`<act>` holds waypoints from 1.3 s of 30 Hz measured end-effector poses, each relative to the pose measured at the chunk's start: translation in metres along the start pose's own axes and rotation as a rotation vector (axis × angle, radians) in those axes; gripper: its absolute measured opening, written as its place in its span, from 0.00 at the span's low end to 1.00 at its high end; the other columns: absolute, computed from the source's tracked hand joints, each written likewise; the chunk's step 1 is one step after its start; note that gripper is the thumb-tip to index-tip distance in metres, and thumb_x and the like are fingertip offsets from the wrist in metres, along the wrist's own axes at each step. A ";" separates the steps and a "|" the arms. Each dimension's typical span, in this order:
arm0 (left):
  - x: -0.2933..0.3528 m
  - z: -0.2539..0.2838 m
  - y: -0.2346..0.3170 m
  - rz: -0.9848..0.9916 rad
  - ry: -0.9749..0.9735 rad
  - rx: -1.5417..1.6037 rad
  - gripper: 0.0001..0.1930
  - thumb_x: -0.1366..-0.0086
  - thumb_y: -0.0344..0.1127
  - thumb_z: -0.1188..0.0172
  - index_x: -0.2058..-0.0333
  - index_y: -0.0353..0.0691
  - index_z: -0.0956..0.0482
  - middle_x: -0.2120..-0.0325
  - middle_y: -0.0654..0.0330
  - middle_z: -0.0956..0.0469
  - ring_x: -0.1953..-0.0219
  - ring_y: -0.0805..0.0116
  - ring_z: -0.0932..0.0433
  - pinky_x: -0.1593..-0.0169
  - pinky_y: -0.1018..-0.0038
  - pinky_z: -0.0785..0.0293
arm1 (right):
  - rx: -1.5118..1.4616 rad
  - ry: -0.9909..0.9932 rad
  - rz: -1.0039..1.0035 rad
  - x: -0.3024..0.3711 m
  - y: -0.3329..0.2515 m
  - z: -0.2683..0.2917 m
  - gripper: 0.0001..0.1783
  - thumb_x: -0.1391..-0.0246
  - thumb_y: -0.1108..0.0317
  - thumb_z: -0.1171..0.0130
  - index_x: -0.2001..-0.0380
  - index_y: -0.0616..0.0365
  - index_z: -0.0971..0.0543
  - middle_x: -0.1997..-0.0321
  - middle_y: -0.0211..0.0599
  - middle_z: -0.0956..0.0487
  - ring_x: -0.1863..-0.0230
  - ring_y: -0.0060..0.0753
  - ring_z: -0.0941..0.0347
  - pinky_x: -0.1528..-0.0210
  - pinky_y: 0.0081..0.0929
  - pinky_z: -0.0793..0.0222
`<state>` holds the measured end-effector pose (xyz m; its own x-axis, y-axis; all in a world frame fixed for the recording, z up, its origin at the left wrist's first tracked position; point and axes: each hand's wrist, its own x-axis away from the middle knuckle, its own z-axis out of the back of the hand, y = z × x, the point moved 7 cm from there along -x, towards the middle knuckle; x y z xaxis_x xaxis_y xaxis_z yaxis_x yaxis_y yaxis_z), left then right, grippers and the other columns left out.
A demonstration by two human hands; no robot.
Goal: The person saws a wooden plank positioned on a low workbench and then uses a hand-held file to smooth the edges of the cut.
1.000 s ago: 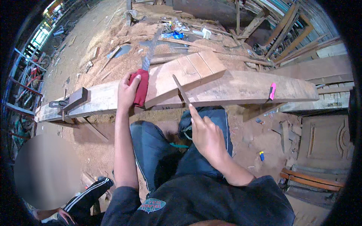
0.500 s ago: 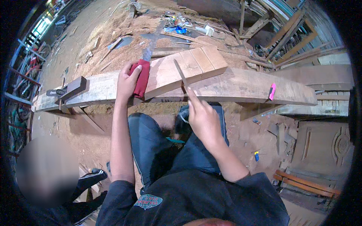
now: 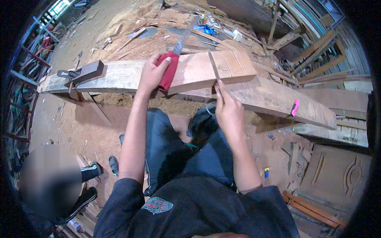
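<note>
**Hands working on a wooden board**

The left hand (image 3: pixel 152 73) presses a red cloth (image 3: pixel 168 71) onto a wooden board (image 3: pixel 202 69), fingers clenched around it. The right hand (image 3: pixel 228 113) grips a thin metal blade (image 3: pixel 213 65) standing against the board's near edge. The board lies on a long plank worktop (image 3: pixel 278 101); a hand plane (image 3: pixel 81 72) rests far left.

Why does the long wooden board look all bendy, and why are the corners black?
Head view: the fisheye lens bows the straight plank toward the rim and leaves black corners; soft daylight, no harsh glare; the left hand on the red cloth and the right hand look sharp; a blurred patch sits lower left.
</note>
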<state>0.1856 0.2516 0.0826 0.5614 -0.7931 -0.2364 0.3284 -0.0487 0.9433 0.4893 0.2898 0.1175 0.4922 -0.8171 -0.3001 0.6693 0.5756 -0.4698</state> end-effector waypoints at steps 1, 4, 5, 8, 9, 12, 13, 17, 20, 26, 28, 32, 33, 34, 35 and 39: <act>0.002 -0.004 0.004 0.006 -0.012 0.023 0.17 0.27 0.39 0.35 0.46 0.35 0.16 0.58 0.54 0.12 0.55 0.71 0.16 0.48 0.70 0.21 | -0.010 0.036 0.021 0.010 0.004 0.004 0.27 0.29 0.63 0.44 0.29 0.47 0.26 0.63 0.61 0.15 0.61 0.65 0.16 0.56 0.60 0.20; 0.003 0.001 0.012 -0.051 0.011 -0.054 0.17 0.27 0.40 0.35 0.47 0.34 0.16 0.58 0.52 0.12 0.55 0.69 0.15 0.49 0.69 0.20 | 0.040 -0.083 -0.061 0.038 0.000 0.025 0.26 0.29 0.63 0.44 0.29 0.46 0.25 0.65 0.59 0.16 0.61 0.65 0.16 0.57 0.59 0.21; 0.004 0.001 0.011 -0.062 0.010 -0.039 0.17 0.27 0.40 0.35 0.47 0.34 0.16 0.59 0.52 0.12 0.55 0.68 0.15 0.49 0.69 0.20 | 0.055 -0.086 -0.062 0.042 -0.001 0.028 0.26 0.29 0.63 0.44 0.29 0.46 0.25 0.65 0.59 0.17 0.61 0.65 0.16 0.58 0.59 0.21; 0.007 -0.001 0.010 0.015 0.001 -0.052 0.17 0.28 0.40 0.35 0.48 0.34 0.16 0.60 0.51 0.12 0.57 0.67 0.15 0.51 0.68 0.20 | 0.020 -0.094 -0.095 0.033 -0.003 0.027 0.25 0.29 0.64 0.44 0.31 0.48 0.23 0.64 0.61 0.16 0.61 0.65 0.17 0.58 0.59 0.21; 0.005 0.000 0.011 0.008 0.011 -0.051 0.18 0.28 0.40 0.35 0.48 0.34 0.16 0.60 0.51 0.12 0.57 0.67 0.15 0.51 0.68 0.20 | 0.016 -0.079 -0.084 0.025 -0.004 0.026 0.24 0.29 0.64 0.44 0.31 0.49 0.23 0.64 0.61 0.16 0.61 0.66 0.17 0.58 0.59 0.21; 0.004 0.002 0.010 -0.027 0.012 -0.021 0.18 0.28 0.40 0.35 0.48 0.33 0.16 0.60 0.51 0.12 0.57 0.67 0.15 0.52 0.69 0.20 | 0.026 -0.039 -0.067 -0.006 0.000 0.009 0.24 0.29 0.64 0.45 0.33 0.50 0.22 0.63 0.62 0.16 0.60 0.67 0.17 0.57 0.60 0.21; 0.003 0.001 0.009 -0.025 0.015 -0.001 0.18 0.28 0.40 0.35 0.48 0.33 0.16 0.60 0.51 0.12 0.57 0.67 0.15 0.52 0.69 0.20 | 0.032 -0.023 -0.058 -0.011 0.000 0.008 0.23 0.29 0.64 0.45 0.33 0.51 0.22 0.62 0.63 0.15 0.60 0.68 0.17 0.56 0.60 0.21; 0.002 0.000 0.011 -0.050 0.010 -0.087 0.18 0.28 0.41 0.35 0.48 0.34 0.16 0.60 0.51 0.12 0.57 0.67 0.15 0.51 0.69 0.20 | 0.055 -0.032 -0.047 0.007 0.002 0.007 0.25 0.29 0.63 0.45 0.31 0.49 0.24 0.62 0.65 0.16 0.61 0.67 0.17 0.59 0.60 0.21; 0.003 0.002 0.001 0.025 -0.008 -0.025 0.18 0.28 0.41 0.34 0.47 0.34 0.16 0.59 0.50 0.12 0.56 0.67 0.15 0.51 0.68 0.20 | 0.074 -0.091 -0.087 0.038 -0.005 0.022 0.27 0.29 0.63 0.44 0.28 0.46 0.26 0.68 0.59 0.19 0.65 0.65 0.18 0.62 0.59 0.22; 0.001 0.001 0.006 -0.028 -0.008 -0.020 0.18 0.28 0.39 0.34 0.46 0.34 0.17 0.57 0.52 0.12 0.54 0.68 0.16 0.48 0.69 0.21 | -0.008 -0.067 -0.092 0.024 0.008 0.027 0.25 0.29 0.62 0.44 0.31 0.47 0.24 0.66 0.60 0.17 0.62 0.65 0.17 0.59 0.59 0.21; 0.000 0.001 0.006 -0.048 -0.005 -0.027 0.17 0.27 0.38 0.35 0.46 0.33 0.17 0.57 0.53 0.13 0.54 0.68 0.16 0.47 0.69 0.22 | -0.019 -0.027 -0.108 0.007 0.010 0.019 0.24 0.29 0.62 0.45 0.32 0.48 0.22 0.63 0.63 0.16 0.61 0.66 0.17 0.57 0.59 0.20; -0.001 -0.002 -0.005 0.006 -0.030 0.011 0.17 0.26 0.38 0.36 0.46 0.33 0.17 0.57 0.54 0.13 0.54 0.69 0.17 0.46 0.70 0.22 | 0.052 -0.081 -0.113 -0.014 0.009 0.002 0.25 0.29 0.62 0.46 0.31 0.49 0.25 0.63 0.66 0.16 0.63 0.69 0.16 0.58 0.63 0.19; 0.000 -0.001 -0.004 0.003 -0.044 0.025 0.17 0.26 0.38 0.36 0.46 0.33 0.18 0.57 0.54 0.13 0.54 0.69 0.17 0.46 0.70 0.22 | 0.057 -0.044 -0.083 -0.009 0.007 0.004 0.25 0.29 0.61 0.46 0.30 0.48 0.25 0.63 0.66 0.16 0.63 0.69 0.16 0.58 0.63 0.19; 0.004 0.000 0.008 -0.042 -0.019 -0.032 0.17 0.26 0.39 0.36 0.45 0.33 0.18 0.57 0.54 0.13 0.53 0.68 0.17 0.46 0.69 0.22 | 0.061 -0.005 -0.055 0.002 0.008 0.005 0.26 0.29 0.61 0.46 0.30 0.48 0.26 0.63 0.65 0.16 0.63 0.69 0.16 0.58 0.64 0.19; 0.003 0.000 0.012 -0.048 -0.020 -0.028 0.17 0.26 0.39 0.36 0.46 0.33 0.18 0.56 0.53 0.13 0.53 0.68 0.17 0.46 0.69 0.22 | 0.067 0.033 -0.027 0.012 0.008 0.006 0.26 0.29 0.60 0.46 0.30 0.47 0.26 0.63 0.65 0.16 0.63 0.69 0.16 0.59 0.64 0.19; 0.000 0.003 -0.002 -0.067 0.003 -0.019 0.17 0.26 0.38 0.37 0.46 0.32 0.18 0.57 0.53 0.13 0.53 0.67 0.17 0.45 0.69 0.22 | 0.052 -0.165 -0.159 0.044 0.002 0.033 0.27 0.29 0.59 0.45 0.29 0.44 0.26 0.62 0.64 0.15 0.63 0.70 0.16 0.59 0.63 0.19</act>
<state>0.1824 0.2499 0.0813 0.5400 -0.7864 -0.2999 0.3800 -0.0902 0.9206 0.5305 0.2555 0.1306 0.4595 -0.8842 -0.0837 0.7714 0.4441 -0.4557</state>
